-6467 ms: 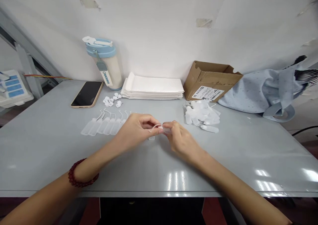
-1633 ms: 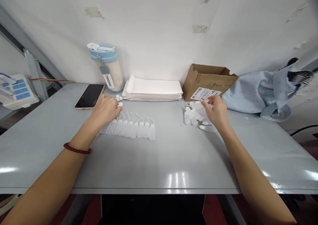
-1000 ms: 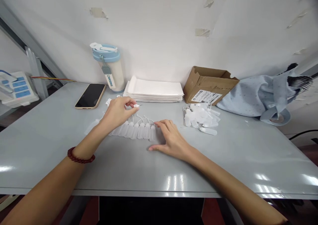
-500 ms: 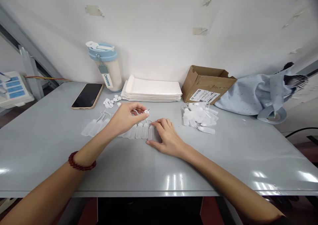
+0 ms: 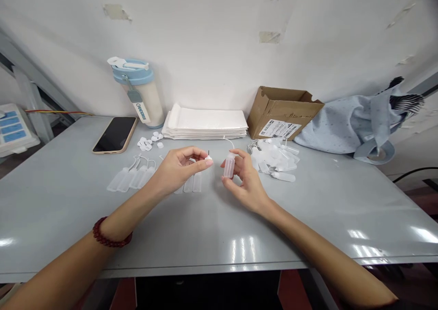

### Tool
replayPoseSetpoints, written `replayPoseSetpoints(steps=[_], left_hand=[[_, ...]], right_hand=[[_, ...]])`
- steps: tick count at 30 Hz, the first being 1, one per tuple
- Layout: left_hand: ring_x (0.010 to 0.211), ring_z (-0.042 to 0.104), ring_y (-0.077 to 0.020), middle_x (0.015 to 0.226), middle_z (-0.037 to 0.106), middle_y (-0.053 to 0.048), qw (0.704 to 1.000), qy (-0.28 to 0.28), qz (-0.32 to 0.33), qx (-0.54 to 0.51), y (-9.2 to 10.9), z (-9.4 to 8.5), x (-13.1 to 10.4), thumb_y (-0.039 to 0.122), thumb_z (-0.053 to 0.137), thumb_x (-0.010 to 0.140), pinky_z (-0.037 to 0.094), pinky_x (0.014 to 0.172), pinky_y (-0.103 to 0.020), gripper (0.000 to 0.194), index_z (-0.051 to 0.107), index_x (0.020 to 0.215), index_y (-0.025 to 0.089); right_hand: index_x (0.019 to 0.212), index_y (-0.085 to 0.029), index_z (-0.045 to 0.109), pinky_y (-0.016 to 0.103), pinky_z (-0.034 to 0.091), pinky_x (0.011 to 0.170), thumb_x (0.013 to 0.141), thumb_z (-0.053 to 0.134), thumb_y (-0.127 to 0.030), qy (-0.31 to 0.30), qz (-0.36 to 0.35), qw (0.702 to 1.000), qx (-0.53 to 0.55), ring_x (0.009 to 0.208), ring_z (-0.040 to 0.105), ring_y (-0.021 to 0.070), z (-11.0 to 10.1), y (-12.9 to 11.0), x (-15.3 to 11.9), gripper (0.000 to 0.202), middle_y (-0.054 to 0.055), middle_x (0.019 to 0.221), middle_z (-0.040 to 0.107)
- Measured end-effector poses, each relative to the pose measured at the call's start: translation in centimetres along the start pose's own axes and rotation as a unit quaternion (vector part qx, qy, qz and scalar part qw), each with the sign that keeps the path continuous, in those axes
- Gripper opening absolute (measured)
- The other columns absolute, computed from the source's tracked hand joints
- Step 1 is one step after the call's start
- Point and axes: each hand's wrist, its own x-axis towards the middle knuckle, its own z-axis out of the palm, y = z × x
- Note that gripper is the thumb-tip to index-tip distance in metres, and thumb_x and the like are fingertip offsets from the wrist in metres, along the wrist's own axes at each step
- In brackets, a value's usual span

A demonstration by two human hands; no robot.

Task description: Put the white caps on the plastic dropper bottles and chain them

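Frosted plastic bottle [image 5: 229,167]; glossy tabletop [image 5: 178,232] (catching light); matt cardboard box [image 5: 290,113].

White wall [image 5: 205,40] at twelve o'clock, torn tape scraps [image 5: 116,12] clinging from eleven to two; metal frame bars [image 5: 32,93] slant near ten, light reflections [image 5: 367,247] gleam on the glossy grey tabletop [image 5: 191,232] at four and six

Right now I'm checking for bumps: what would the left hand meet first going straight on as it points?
Probably the translucent bottle in the right hand, just across a gap from the left hand, though their relative heights are unclear from this view.
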Motion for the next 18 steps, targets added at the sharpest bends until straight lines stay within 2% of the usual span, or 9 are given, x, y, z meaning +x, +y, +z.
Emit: replayPoseSetpoints(steps=[4, 9, 15, 18], left_hand=[[0.077, 0.058, -0.0151, 0.084, 0.064, -0.002, 1.0, 0.005, 0.01, -0.015, 0.1, 0.4, -0.2, 0.045, 0.07, 0.072, 0.047, 0.07, -0.026, 0.029, 0.065, 0.084, 0.019], [0.078, 0.061, -0.0161, 0.084, 0.067, -0.003, 0.999, -0.024, 0.021, -0.015, 0.6, 0.9, -0.5, 0.041, 0.068, 0.074, 0.048, 0.068, -0.026, 0.025, 0.066, 0.084, 0.018], [0.075, 0.065, -0.0163, 0.082, 0.07, -0.002, 0.999, -0.039, 0.002, -0.016, 0.9, 1.2, -0.8, 0.037, 0.066, 0.077, 0.05, 0.067, -0.026, 0.02, 0.067, 0.085, 0.019], [0.077, 0.065, -0.0164, 0.083, 0.071, -0.002, 0.998, -0.055, 0.002, -0.02, 0.9, 1.3, -0.8, 0.039, 0.065, 0.078, 0.05, 0.068, -0.025, 0.021, 0.067, 0.086, 0.019]], right_hand=[[0.123, -0.024, 0.026, 0.025, 0.041, 0.054, 0.078, 0.046, -0.013, -0.021, 0.025, 0.999, 0.041, 0.07, 0.053, 0.0134, 0.0, -0.6, -0.3, 0.05, 0.002, 0.092, 0.057], [0.115, -0.023, 0.033, 0.027, 0.042, 0.06, 0.087, 0.041, -0.017, -0.034, 0.0, 0.999, 0.023, 0.061, 0.048, 0.0114, 0.2, -0.7, -0.5, 0.029, 0.0, 0.084, 0.055], [0.118, -0.022, 0.031, 0.028, 0.046, 0.066, 0.09, 0.04, -0.016, -0.042, -0.036, 0.998, -0.03, 0.066, 0.053, 0.0133, 0.4, -0.4, -0.6, 0.031, 0.002, 0.087, 0.058], [0.121, -0.022, 0.029, 0.031, 0.048, 0.069, 0.09, 0.04, -0.015, -0.038, -0.064, 0.995, -0.068, 0.074, 0.06, 0.0155, 0.5, 0.0, -0.7, 0.034, 0.005, 0.095, 0.06]])
